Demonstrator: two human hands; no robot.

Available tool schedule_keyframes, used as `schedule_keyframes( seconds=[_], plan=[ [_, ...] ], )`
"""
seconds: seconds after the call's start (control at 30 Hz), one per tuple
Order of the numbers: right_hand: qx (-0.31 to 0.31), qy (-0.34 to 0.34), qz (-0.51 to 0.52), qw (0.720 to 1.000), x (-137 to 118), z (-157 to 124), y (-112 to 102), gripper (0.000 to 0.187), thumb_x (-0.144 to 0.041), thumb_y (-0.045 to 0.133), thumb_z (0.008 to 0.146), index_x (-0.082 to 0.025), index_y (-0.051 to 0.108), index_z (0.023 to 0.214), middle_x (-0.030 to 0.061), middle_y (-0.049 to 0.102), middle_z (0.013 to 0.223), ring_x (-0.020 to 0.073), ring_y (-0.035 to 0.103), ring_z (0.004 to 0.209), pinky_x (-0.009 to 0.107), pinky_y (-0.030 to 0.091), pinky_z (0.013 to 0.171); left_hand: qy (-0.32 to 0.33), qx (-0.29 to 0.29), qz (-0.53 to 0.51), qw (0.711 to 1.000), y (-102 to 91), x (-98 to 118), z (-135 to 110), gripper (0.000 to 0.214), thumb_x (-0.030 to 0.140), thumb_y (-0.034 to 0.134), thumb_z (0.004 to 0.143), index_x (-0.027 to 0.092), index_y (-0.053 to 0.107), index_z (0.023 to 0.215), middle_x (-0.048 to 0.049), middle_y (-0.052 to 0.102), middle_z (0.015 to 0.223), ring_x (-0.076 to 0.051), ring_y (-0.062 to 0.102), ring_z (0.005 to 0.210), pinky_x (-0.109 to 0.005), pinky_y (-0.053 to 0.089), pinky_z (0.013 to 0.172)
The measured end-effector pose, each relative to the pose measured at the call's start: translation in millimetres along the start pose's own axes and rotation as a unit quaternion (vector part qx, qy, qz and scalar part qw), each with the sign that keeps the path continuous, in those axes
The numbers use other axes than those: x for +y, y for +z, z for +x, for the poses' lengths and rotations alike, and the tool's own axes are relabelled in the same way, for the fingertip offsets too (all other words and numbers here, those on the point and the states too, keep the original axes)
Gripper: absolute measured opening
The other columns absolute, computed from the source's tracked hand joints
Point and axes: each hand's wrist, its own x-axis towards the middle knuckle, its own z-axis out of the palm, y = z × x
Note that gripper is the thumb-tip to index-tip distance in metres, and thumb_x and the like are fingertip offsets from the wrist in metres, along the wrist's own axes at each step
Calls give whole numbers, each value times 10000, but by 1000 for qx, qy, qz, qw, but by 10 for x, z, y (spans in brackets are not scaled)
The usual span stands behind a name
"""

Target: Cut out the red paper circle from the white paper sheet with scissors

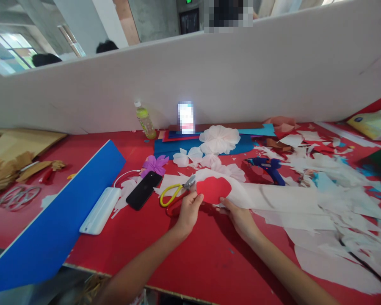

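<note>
Between my hands is a red paper cutout with a wavy edge, lying against a long strip of white paper. My left hand pinches the cutout and the white paper at their left lower edge. On the right lower edge, my right hand grips the same two layers, thumb on top. Scissors with yellow and red handles lie just left of my left hand, their blades partly behind the paper. Behind the strip rest white paper flowers and a purple paper flower.
A black phone and a white power bank lie left, beside an upright blue board. A blue glue gun and white paper scraps spread right. A bottle stands by the white partition.
</note>
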Motion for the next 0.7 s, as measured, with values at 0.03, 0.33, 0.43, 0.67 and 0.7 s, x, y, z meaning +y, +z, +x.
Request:
schedule_keyframes(
  seconds=[0.03,0.33,0.43,0.67,0.7],
  plan=[
    [8,-2,-7,1000,3,2,-3,298,-405,674,642,-207,633,862,51,688,960,243,650,760,379,537,689,4,-3,12,1000,-5,1,-3,267,441,550,751,175,551,729,1,578,647,-164,542,679,-267,436,629],
    [28,-18,-65,997,21,14,-50,291,-390,659,635,-202,632,855,43,682,834,224,620,687,369,531,649,-13,-38,-65,997,-13,32,80,213,307,575,708,153,572,856,17,578,666,-105,507,576,-210,405,550],
    [-13,-21,-94,995,-60,-12,-72,195,-381,637,662,-230,640,785,29,684,844,223,621,727,358,529,653,-54,-74,-142,986,-43,91,137,279,291,627,673,127,589,896,-35,639,759,-136,577,626,-225,437,558],
    [-82,-66,-198,974,-264,-34,-142,134,-372,617,694,-245,661,696,22,707,775,236,636,810,374,484,815,-30,-150,-143,978,-159,267,95,396,279,693,668,130,614,1027,-94,678,938,-245,606,947,-366,451,861],
    [-76,-64,-195,976,-262,-19,-150,139,-372,623,690,-245,671,719,25,711,822,244,627,883,375,471,849,-18,-151,-112,982,-169,272,91,381,292,688,678,131,622,1018,-94,681,937,-254,597,970,-377,444,875]
  ],
)
